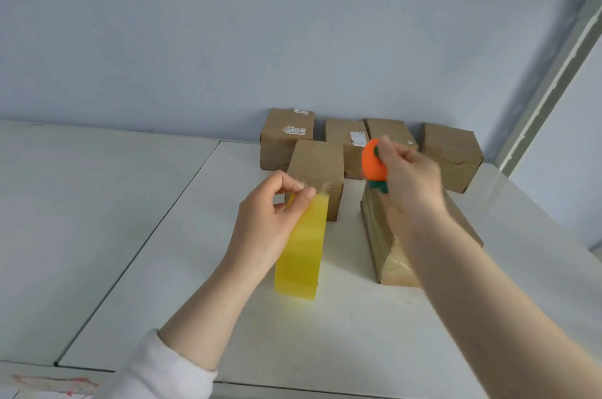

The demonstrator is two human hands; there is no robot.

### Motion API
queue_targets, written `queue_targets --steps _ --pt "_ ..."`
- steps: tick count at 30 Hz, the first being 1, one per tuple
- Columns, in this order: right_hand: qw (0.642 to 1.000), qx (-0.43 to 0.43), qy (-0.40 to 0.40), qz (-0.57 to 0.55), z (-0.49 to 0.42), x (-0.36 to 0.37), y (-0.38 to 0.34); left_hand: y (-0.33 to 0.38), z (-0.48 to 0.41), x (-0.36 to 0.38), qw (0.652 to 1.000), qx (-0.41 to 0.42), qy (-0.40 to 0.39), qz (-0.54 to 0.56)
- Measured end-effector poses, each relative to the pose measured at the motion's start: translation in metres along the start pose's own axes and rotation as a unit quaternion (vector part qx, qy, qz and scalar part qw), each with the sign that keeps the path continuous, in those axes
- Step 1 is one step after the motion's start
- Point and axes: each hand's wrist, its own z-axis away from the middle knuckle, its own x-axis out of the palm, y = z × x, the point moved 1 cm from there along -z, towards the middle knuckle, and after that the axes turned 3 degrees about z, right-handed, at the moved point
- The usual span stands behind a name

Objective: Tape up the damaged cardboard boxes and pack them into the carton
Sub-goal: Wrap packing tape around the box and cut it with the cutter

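A yellow roll of tape (301,252) stands on edge on the white table. My left hand (273,219) pinches the tape's loose end at the top of the roll. My right hand (407,180) grips a small orange carrot-shaped object with a green tip (373,164), held up above a cardboard box (384,242) lying on its side. Its near end face (399,268) looks pale and rough. A small upright box (317,170) stands just behind the tape roll.
Several more brown cardboard boxes (452,154) stand in a row against the blue back wall (195,40). A seam (140,252) divides the table into panels. A metal shelf post (553,82) rises at the right. A shelf runs overhead.
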Motion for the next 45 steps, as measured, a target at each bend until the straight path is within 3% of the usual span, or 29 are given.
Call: queue_targets --steps 4,7,13,20,24,25,27,29,30,33,36,41,45 --pt "0.986 -0.08 0.076 0.127 -0.024 -0.077 -0.004 0.0 -0.003 0.002 0.999 0.03 -0.005 -0.026" --pt "0.966 -0.033 0.128 0.221 -0.042 -0.134 0.028 -0.004 -0.006 0.004 0.999 0.039 -0.008 -0.026" --pt "0.929 0.034 0.056 0.365 -0.052 -0.17 0.097 -0.013 -0.011 0.004 0.999 0.021 -0.02 0.015" --pt "0.884 0.007 0.076 0.462 -0.053 -0.167 0.094 -0.01 -0.005 0.003 0.999 0.01 0.009 0.036" --pt "0.942 -0.161 0.109 0.273 -0.013 -0.141 0.044 0.008 -0.001 -0.001 0.995 0.041 0.073 0.057" --pt "0.956 -0.193 0.066 0.21 0.002 -0.13 0.03 0.017 -0.003 -0.002 0.992 0.051 0.095 0.072" --pt "0.957 -0.235 -0.093 0.142 0.035 -0.105 0.005 0.041 -0.009 0.001 0.982 0.077 0.135 0.105" --pt "0.925 -0.249 -0.243 0.152 0.057 -0.082 -0.007 0.069 -0.016 0.013 0.973 0.11 0.163 0.124" --pt "0.913 -0.249 -0.275 0.169 0.061 -0.074 -0.009 0.083 -0.02 0.022 0.969 0.124 0.171 0.128" --pt "0.92 -0.261 -0.241 0.163 0.055 -0.07 -0.018 0.112 -0.03 0.054 0.964 0.12 0.176 0.157" --pt "0.929 -0.267 -0.215 0.139 0.038 -0.086 -0.025 0.124 -0.039 0.083 0.966 0.059 0.154 0.199" --pt "0.936 -0.24 -0.226 0.124 0.016 -0.117 -0.022 0.124 -0.057 0.114 0.959 -0.084 0.042 0.268" --pt "0.946 -0.204 -0.228 0.105 0.005 -0.128 -0.021 0.115 -0.071 0.124 0.971 -0.121 -0.039 0.201"
